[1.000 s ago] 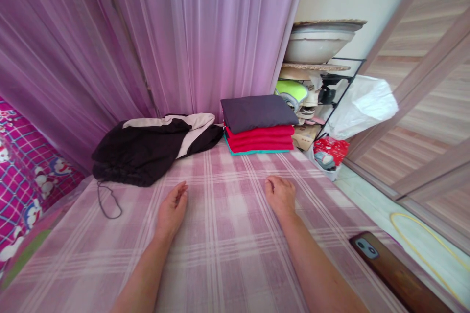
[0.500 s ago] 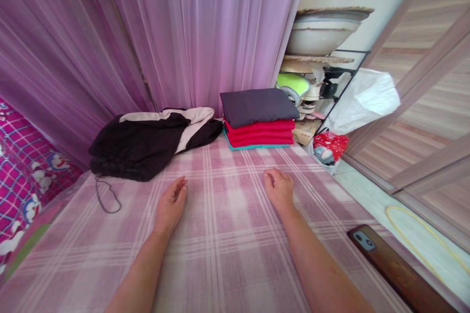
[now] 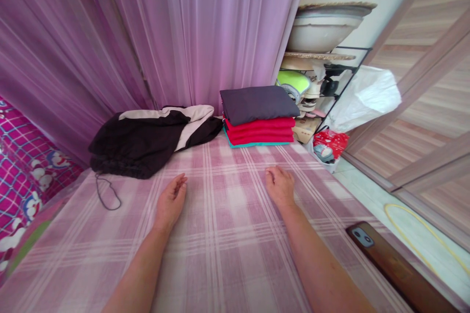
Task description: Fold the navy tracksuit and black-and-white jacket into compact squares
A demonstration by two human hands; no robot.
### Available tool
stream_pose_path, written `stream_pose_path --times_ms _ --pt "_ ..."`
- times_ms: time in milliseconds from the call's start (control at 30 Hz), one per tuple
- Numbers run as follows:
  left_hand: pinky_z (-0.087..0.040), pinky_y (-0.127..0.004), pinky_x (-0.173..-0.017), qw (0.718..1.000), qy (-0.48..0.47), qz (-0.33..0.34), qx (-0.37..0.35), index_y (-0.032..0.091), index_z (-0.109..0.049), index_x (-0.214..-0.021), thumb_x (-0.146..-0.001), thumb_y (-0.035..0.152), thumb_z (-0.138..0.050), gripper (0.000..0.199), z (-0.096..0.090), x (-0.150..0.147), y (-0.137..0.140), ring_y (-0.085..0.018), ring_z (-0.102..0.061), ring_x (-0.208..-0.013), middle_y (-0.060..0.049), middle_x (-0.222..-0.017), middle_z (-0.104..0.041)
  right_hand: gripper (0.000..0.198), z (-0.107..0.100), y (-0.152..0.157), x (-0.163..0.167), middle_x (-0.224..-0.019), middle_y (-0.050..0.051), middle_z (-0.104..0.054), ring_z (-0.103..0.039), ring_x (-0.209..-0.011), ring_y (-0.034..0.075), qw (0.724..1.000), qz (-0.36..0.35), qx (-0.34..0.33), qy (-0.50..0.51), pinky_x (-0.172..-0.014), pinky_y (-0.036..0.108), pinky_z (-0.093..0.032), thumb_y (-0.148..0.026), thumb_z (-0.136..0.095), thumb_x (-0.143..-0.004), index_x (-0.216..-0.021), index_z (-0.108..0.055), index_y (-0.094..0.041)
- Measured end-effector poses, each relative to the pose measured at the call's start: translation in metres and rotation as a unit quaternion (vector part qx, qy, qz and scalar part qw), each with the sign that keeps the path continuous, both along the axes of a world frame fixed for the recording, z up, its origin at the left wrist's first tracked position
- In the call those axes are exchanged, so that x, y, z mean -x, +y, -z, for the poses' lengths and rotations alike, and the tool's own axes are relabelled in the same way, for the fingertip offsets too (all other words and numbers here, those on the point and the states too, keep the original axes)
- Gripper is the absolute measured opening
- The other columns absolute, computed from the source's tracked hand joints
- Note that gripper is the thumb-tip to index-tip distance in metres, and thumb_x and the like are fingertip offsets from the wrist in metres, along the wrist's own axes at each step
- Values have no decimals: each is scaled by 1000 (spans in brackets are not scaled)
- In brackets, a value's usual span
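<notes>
My left hand point(image 3: 171, 201) rests on its side on a pink and white plaid cloth point(image 3: 227, 264), fingers loosely bent and thumb apart, holding nothing. Across from it, my right hand point(image 3: 279, 186) lies on the same cloth with relaxed, slightly curled fingers and no object in it. Beyond the left hand is a black and pale pink garment point(image 3: 147, 142), folded in a bulky heap, its dark cord point(image 3: 108, 195) trailing on the cloth. Behind the right hand stands a stack of folded cloth: a dark grey piece point(image 3: 259, 103) on top, red pieces point(image 3: 260, 131) under it, a turquoise one point(image 3: 257, 145) lowest.
A phone in a brown case point(image 3: 400, 269) lies near the right edge. Purple curtains point(image 3: 220, 24) hang behind the surface. To the right are a rack with basins point(image 3: 323, 32), a white plastic bag point(image 3: 378, 93), a red bag point(image 3: 332, 144) and wooden doors point(image 3: 414, 142).
The view has shifted very slightly. Both hands stay in the same places on the cloth, and the garment and the stack are unmoved.
</notes>
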State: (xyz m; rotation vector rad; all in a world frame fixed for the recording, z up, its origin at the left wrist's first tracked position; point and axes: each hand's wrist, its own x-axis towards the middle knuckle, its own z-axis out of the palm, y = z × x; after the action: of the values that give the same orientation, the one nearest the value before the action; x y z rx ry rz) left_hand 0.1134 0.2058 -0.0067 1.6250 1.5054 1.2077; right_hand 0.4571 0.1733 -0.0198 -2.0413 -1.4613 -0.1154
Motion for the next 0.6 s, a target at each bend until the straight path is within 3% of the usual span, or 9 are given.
stream_pose_path --times_ms 100,600 --pt "-51 -42 -101 1000 8 0 -2 18 -60 -120 -83 41 -50 45 -1 0 -1 -21 -68 -106 -10 -114 -73 28 3 0 1 -110 10 -72 -56 -114 26 999 26 9 -19 -97 40 -33 -25 -47 -89 -102 -71 -22" --pt "-51 -42 -101 1000 -3 4 3 20 -60 -121 -84 41 -51 43 3 1 -2 -21 -68 -107 -8 -114 -73 25 3 1 -3 -105 6 -72 -62 -101 23 1000 9 16 25 -96 39 -38 -19 -48 -88 -99 -70 -22"
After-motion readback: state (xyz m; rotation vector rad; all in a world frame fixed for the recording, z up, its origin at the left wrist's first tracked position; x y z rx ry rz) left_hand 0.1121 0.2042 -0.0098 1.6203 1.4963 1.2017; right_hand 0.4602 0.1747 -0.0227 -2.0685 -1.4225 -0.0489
